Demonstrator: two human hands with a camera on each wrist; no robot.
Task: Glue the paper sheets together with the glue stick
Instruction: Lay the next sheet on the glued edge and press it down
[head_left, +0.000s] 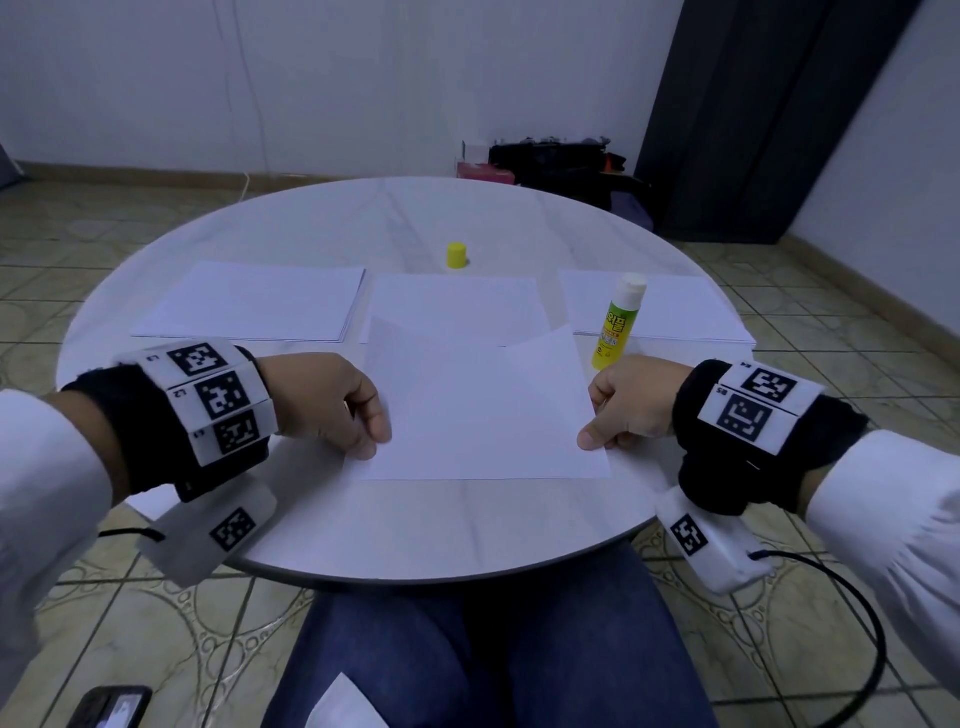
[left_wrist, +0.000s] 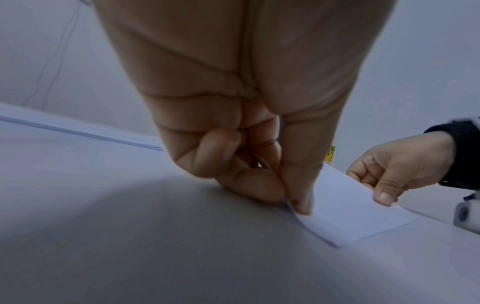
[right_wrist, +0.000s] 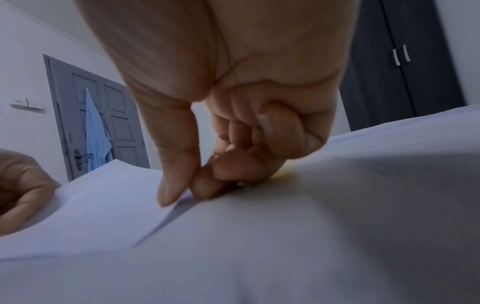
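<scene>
Round white table (head_left: 467, 525), paper sheet (head_left: 483, 410) pinched between left hand (head_left: 332, 400) and right hand (head_left: 634, 402).

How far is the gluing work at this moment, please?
Done: the glue stick stands uncapped, its yellow cap apart at the back. In hand: the left hand and right hand pinch one sheet by its edges over the middle sheet. Left: laying it down and pressing; whether glue is applied cannot be seen.
</scene>
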